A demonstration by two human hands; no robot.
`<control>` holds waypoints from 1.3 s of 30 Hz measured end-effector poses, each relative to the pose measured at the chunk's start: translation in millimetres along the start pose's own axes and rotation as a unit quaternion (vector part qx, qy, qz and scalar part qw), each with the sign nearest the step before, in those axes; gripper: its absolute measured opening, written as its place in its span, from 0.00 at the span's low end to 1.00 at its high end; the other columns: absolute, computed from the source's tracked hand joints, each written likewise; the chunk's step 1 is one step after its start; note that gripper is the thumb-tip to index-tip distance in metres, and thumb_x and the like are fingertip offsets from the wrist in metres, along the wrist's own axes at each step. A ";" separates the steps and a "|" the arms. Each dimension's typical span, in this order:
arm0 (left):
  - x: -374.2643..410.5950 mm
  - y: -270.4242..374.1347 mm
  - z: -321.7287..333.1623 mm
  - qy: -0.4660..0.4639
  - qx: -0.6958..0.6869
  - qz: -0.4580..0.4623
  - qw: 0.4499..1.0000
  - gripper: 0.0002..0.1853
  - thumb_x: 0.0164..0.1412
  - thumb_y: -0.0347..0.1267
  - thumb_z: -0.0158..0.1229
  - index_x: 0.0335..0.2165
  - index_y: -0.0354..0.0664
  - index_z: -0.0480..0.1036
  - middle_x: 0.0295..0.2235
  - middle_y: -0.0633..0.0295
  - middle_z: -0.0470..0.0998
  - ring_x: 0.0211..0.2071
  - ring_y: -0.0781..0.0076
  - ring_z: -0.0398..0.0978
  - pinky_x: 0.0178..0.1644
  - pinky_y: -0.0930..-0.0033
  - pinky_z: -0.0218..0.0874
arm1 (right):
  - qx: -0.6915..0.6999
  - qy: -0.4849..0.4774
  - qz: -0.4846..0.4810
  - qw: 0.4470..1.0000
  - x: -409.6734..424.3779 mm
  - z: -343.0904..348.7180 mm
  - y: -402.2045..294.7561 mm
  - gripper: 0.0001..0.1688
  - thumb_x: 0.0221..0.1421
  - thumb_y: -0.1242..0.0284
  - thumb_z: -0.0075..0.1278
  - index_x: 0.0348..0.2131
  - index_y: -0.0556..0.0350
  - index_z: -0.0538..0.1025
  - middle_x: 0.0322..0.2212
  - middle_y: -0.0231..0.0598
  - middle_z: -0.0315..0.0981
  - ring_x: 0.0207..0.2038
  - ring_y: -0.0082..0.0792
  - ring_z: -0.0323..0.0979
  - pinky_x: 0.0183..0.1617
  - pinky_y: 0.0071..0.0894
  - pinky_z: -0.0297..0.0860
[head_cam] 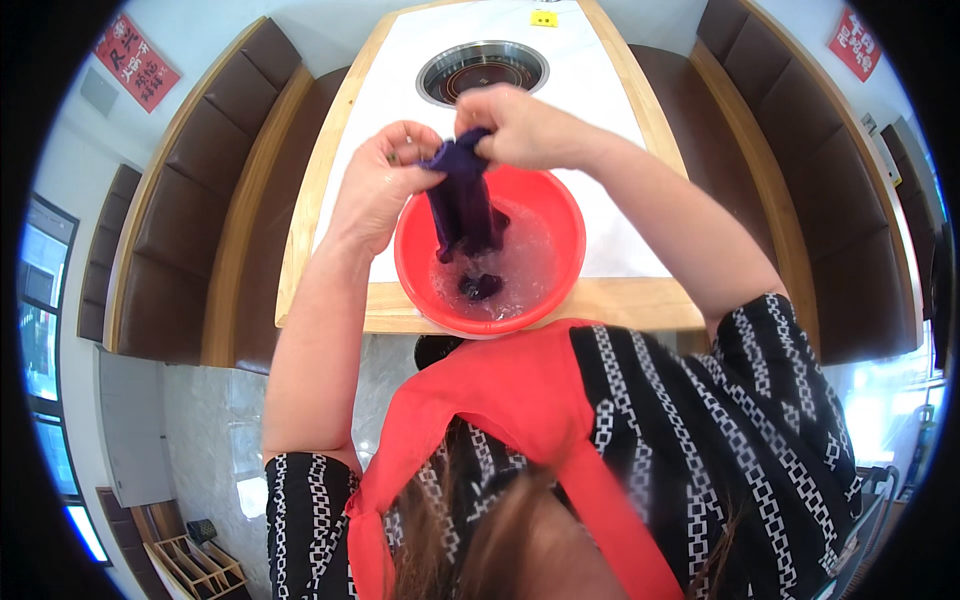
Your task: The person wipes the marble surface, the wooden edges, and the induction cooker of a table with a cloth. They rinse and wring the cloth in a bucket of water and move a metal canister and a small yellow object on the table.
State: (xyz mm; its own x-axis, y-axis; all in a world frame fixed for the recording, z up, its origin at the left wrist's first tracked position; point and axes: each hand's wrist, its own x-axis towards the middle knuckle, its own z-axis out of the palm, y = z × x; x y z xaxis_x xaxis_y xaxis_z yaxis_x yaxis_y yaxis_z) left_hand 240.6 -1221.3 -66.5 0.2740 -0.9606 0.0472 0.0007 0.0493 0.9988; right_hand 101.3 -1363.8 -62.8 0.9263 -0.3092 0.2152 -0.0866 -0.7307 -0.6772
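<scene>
A wet dark purple cloth (463, 195) hangs from both my hands above a red plastic basin (576, 240). My left hand (386, 176) pinches its upper left edge between thumb and fingers. With bent fingers, my right hand (517, 129) grips the upper right corner. The cloth's lower end hangs down over the cloudy, sudsy water (525, 255); whether it dips in is hard to tell. A dark patch (480, 286), perhaps more cloth, shows in the water below it. The basin stands at the near edge of the table, close against my red apron (510, 375).
Behind the basin, a round cooktop (480, 75) is set into the white, wood-edged table (600, 240). A small yellow item (544, 18) lies at the far end. Brown padded benches (202, 165) flank both sides. A wooden compartment rack (196, 566) stands lower left.
</scene>
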 end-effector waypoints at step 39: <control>-20.3 -42.3 28.5 0.068 -0.025 -0.022 0.997 0.33 0.43 0.33 0.65 0.46 0.29 0.64 0.40 0.54 0.71 0.42 0.70 0.69 0.49 0.71 0.59 | -0.086 -0.038 0.051 0.994 -33.0 15.7 3.9 0.18 0.36 0.78 0.53 0.33 0.64 0.75 0.27 0.50 0.75 0.32 0.39 0.75 0.37 0.31 0.70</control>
State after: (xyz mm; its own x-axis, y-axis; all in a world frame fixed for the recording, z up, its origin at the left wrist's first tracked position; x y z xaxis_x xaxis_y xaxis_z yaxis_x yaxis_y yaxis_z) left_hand 207.6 -1211.7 -109.3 0.4011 -0.9160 -0.0025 0.0629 0.0248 0.9977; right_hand 76.2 -1346.9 -83.7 0.9340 -0.3452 0.0925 -0.2374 -0.7926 -0.5616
